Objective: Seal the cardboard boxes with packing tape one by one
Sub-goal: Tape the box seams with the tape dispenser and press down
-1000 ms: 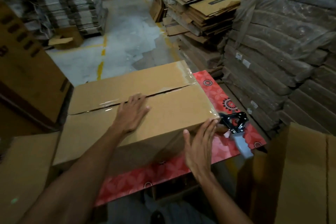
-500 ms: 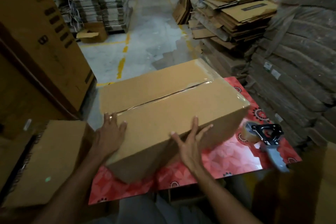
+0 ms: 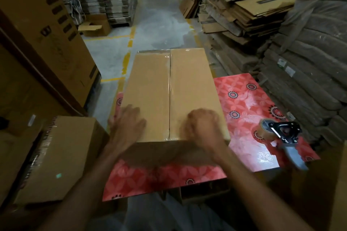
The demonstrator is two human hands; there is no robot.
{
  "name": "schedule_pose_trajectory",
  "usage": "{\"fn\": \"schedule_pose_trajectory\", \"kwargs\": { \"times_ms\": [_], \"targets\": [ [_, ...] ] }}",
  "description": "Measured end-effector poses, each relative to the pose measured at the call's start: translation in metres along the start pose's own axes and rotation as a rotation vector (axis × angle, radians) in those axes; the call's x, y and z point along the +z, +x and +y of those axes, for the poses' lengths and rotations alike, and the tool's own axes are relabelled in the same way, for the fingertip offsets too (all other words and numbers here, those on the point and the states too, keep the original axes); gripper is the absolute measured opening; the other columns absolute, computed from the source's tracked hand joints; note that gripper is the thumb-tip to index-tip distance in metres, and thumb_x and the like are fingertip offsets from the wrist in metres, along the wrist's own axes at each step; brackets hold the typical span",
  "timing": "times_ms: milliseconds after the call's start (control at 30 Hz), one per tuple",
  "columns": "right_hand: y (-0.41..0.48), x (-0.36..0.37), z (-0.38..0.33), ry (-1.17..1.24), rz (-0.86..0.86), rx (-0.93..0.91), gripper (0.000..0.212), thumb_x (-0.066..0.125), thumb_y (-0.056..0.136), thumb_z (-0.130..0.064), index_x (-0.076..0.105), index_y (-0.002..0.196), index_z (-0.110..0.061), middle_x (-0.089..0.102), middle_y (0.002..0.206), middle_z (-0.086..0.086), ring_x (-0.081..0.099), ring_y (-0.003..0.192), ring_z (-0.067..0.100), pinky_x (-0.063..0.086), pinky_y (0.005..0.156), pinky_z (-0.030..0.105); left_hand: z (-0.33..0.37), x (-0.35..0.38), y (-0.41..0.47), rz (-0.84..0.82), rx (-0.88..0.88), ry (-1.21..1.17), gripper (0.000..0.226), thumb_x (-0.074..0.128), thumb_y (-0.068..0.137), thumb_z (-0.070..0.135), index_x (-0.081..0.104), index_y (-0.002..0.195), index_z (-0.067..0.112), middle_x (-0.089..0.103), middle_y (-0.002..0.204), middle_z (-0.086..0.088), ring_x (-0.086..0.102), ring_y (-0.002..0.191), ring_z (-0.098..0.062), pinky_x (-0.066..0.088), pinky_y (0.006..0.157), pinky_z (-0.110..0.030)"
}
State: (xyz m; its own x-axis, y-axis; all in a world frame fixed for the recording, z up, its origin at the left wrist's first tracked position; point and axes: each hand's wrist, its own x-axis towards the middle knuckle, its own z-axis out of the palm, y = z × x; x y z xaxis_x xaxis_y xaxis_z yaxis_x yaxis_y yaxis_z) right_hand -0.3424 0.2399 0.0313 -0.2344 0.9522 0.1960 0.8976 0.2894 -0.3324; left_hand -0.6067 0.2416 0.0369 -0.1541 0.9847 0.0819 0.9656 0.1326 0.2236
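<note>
**On the red table: a closed box under two hands**

On the red flower-patterned table cover stands the cardboard box, its long side pointing away from the person. Its two top flaps are down and meet in a straight centre seam. A strip of clear packing tape glints along that seam and over the far edge. What the box holds is hidden.

Both hands rest on the near end of the box top, one on each side of the seam. The left hand lies flat at the near left corner, with its fingers spread toward the left edge. The right hand sits near the near right corner. It looks bunched, knuckles up, but motion blur hides the fingers, so I cannot tell whether it grips anything.

Right of the box, and apart from it, the tape dispenser lies on the cover. Its black frame holds a brown roll of tape and its grey handle points toward the near right corner.

Left of the table stands another closed carton, contents unseen. Farther off on the concrete floor a small box sits with its flaps open and its inside too dark to read. Stacks of flattened cardboard line the aisle on the right.
</note>
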Motion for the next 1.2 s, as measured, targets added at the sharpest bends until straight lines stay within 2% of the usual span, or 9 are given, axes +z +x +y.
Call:
{"fn": "schedule_pose_trajectory", "kwargs": {
  "times_ms": [167,367,467,567,700,833,1000,1100,1200],
  "targets": [
    [-0.053,0.037,-0.032,-0.025,-0.066,-0.131,0.058,0.024,0.103,-0.062,0.044,0.144,-0.026,0.043,0.154,0.000,0.035,0.144,0.020,0.022,0.123,0.046,-0.027,0.015,0.008,-0.121,-0.119,-0.231,0.067,0.048,0.097,0.060,0.032,0.156,0.031,0.012,0.167,-0.007,0.018,0.152,-0.030,0.020,0.119,-0.048],
    [-0.044,0.015,0.063,-0.049,-0.070,-0.220,0.048,0.035,0.100,-0.055,0.048,0.142,-0.035,0.043,0.156,-0.010,0.037,0.145,0.022,0.012,0.119,0.043,0.055,0.010,-0.049,-0.168,-0.148,-0.105,0.072,0.035,0.103,0.052,0.018,0.159,0.009,0.008,0.163,-0.028,0.027,0.146,-0.045,0.032,0.113,-0.050],
    [-0.032,-0.010,0.114,-0.056,0.010,0.006,0.048,0.059,0.092,-0.025,0.053,0.138,-0.039,0.035,0.161,-0.003,0.026,0.150,0.028,0.006,0.120,0.058,0.123,0.007,-0.093,-0.243,-0.032,0.104,0.075,0.033,0.103,0.050,0.023,0.152,-0.005,0.026,0.151,-0.041,0.048,0.131,-0.045,0.047,0.098,-0.043],
    [-0.041,-0.027,0.115,0.109,0.147,0.235,0.041,0.065,0.088,-0.006,0.063,0.125,-0.023,0.052,0.144,0.007,0.043,0.135,0.032,0.027,0.113,0.055,0.162,0.000,-0.102,-0.187,0.170,0.205,0.057,0.039,0.100,0.050,0.056,0.130,0.004,0.063,0.121,-0.022,0.065,0.106,-0.035,0.052,0.084,-0.038],
    [-0.082,-0.029,0.064,0.338,0.183,0.125,0.037,0.050,0.096,-0.045,0.067,0.118,-0.021,0.066,0.123,-0.002,0.053,0.117,0.018,0.039,0.104,0.053,0.172,0.005,-0.036,0.024,0.301,0.163,0.037,0.044,0.098,0.042,0.067,0.113,0.017,0.071,0.107,-0.012,0.067,0.100,-0.033,0.051,0.083,-0.038],
    [-0.105,-0.004,0.027,0.039,0.011,-0.009,0.064,0.045,0.084,-0.074,0.055,0.132,-0.033,0.049,0.146,-0.010,0.035,0.138,0.024,0.035,0.112,0.053,0.150,0.044,0.017,-0.186,0.428,0.109,0.057,0.030,0.104,0.050,0.034,0.153,0.022,0.033,0.160,-0.005,0.028,0.147,-0.024,0.027,0.115,-0.049],
    [-0.115,0.007,0.073,0.153,0.022,-0.154,0.054,0.049,0.097,-0.057,0.052,0.144,-0.030,0.044,0.156,-0.008,0.022,0.152,0.021,0.032,0.120,0.045,0.160,0.057,0.009,-0.297,0.402,0.051,0.067,0.019,0.105,0.054,0.010,0.161,0.020,0.006,0.169,-0.004,0.004,0.155,-0.025,0.006,0.123,-0.052],
    [-0.125,-0.019,0.125,0.292,-0.049,-0.308,0.056,0.062,0.096,-0.043,0.052,0.147,-0.023,0.039,0.159,-0.003,0.007,0.155,0.008,0.009,0.126,0.027,0.181,0.058,-0.013,-0.214,0.379,0.183,0.068,0.014,0.103,0.056,0.023,0.158,0.016,0.023,0.165,-0.008,0.021,0.151,-0.027,0.023,0.115,-0.056],
    [-0.127,-0.048,0.178,0.516,-0.122,-0.165,0.057,0.071,0.090,-0.012,0.054,0.144,-0.021,0.038,0.159,-0.005,0.016,0.153,0.005,0.022,0.121,0.017,0.209,0.067,-0.042,-0.096,0.337,0.241,0.078,0.010,0.097,0.061,0.035,0.151,0.010,0.039,0.156,-0.014,0.035,0.141,-0.030,0.031,0.111,-0.052]
  ]
}}
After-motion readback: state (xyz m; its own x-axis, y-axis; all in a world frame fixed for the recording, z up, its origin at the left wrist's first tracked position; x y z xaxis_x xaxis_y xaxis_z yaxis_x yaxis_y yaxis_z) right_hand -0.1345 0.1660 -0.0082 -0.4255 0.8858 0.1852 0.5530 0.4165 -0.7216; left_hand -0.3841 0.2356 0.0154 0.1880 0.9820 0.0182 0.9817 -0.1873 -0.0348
